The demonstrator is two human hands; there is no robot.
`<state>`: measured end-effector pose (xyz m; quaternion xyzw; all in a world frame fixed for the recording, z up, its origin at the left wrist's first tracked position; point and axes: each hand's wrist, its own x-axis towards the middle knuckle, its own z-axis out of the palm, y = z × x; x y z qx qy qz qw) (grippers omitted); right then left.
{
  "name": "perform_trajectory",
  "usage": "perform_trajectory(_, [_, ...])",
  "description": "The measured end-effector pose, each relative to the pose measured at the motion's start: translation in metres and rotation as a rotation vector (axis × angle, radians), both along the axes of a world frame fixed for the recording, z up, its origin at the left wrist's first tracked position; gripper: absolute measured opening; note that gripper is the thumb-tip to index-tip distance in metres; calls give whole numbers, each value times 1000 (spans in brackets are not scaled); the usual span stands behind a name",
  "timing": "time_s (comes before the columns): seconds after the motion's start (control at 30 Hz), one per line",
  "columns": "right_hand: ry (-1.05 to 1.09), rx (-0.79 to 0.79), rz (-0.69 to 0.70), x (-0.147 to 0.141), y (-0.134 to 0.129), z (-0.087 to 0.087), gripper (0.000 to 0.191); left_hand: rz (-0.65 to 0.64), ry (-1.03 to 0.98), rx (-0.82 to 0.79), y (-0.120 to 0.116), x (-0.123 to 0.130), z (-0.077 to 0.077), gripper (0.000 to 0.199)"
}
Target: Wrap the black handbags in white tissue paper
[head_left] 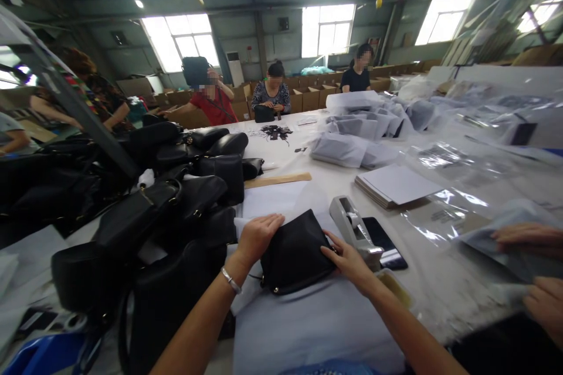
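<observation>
A black handbag (299, 255) with small gold-coloured studs rests on white tissue paper (308, 328) in front of me. My left hand (257, 237) lies at the bag's upper left edge, fingers pressed together against it. On the bag's right side, my right hand (345, 255) grips the edge between thumb and fingers. Both hands hold the same bag. A silver bracelet circles my left wrist.
Black handbags (176, 205) are heaped at the left. A tape dispenser (352, 225), phone (382, 243) and white card stack (398, 184) stand at the right. A co-worker's hands (530, 240) hold grey wrapping there. Several people work behind the table.
</observation>
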<state>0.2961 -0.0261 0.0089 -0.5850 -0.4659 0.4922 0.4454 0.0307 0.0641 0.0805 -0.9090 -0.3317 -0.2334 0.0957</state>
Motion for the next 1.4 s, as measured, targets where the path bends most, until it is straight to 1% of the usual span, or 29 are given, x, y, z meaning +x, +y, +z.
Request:
perform_trajectory(0.07, [-18, -3, 21, 3, -15, 2, 66, -24, 13, 5, -17, 1, 4, 32])
perform_trajectory(0.1, [-70, 8, 19, 4, -24, 4, 64, -41, 21, 9, -27, 2, 5, 32])
perform_trajectory(0.17, [-269, 98, 0, 7, -43, 10, 56, -71, 42, 19, -48, 4, 5, 32])
perform_trajectory(0.27, [-695, 365, -55, 10, -68, 30, 35, -86, 60, 19, -76, 11, -3, 30])
perform_trajectory(0.33, [-886, 571, -57, 9, -78, 49, 26, -86, 58, 9, -88, 16, -12, 28])
perform_trajectory(0.37, [-936, 672, -34, 7, -79, 58, 26, -86, 55, 6, -93, 19, -16, 27])
perform_trajectory(0.43, [-994, 848, 62, 0, -74, 74, 32, -85, 46, 13, -98, 22, -23, 25])
perform_trajectory(0.47, [-1024, 910, 122, -4, -69, 79, 35, -86, 42, 20, -100, 22, -26, 24])
perform_trajectory(0.53, [-1102, 961, 237, -12, -55, 83, 44, -86, 31, 45, -102, 19, -28, 24])
perform_trajectory(0.57, [-1141, 953, 283, -16, -48, 81, 49, -85, 27, 58, -103, 17, -29, 25])
perform_trajectory(0.63, [-1198, 905, 347, -21, -36, 72, 59, -73, 35, 77, -105, 10, -29, 26])
perform_trajectory(0.73, [-1221, 847, 363, -23, -23, 52, 67, -55, 74, 89, -110, 1, -29, 30])
perform_trajectory(0.8, [-1203, 846, 313, -21, -17, 40, 64, -29, 94, 79, -112, -3, -30, 36])
perform_trajectory(0.9, [-1176, 844, 157, -14, -12, 29, 58, 52, 86, 64, -111, -5, -34, 45])
perform_trajectory(0.97, [-1187, 819, 61, -7, -8, 28, 58, 93, 62, 70, -108, -7, -36, 43])
perform_trajectory(1.07, [-1231, 776, -32, 8, -5, 29, 58, 110, 16, 82, -105, -14, -36, 39])
perform_trajectory(1.2, [-1238, 802, -81, 28, -7, 27, 53, 95, -23, 101, -109, -23, -38, 42])
perform_trajectory(1.3, [-1216, 851, -90, 38, -16, 16, 55, 70, -7, 111, -117, -25, -42, 42])
perform_trajectory(1.4, [-1209, 854, -79, 39, -30, 4, 56, 61, 17, 111, -123, -23, -48, 41])
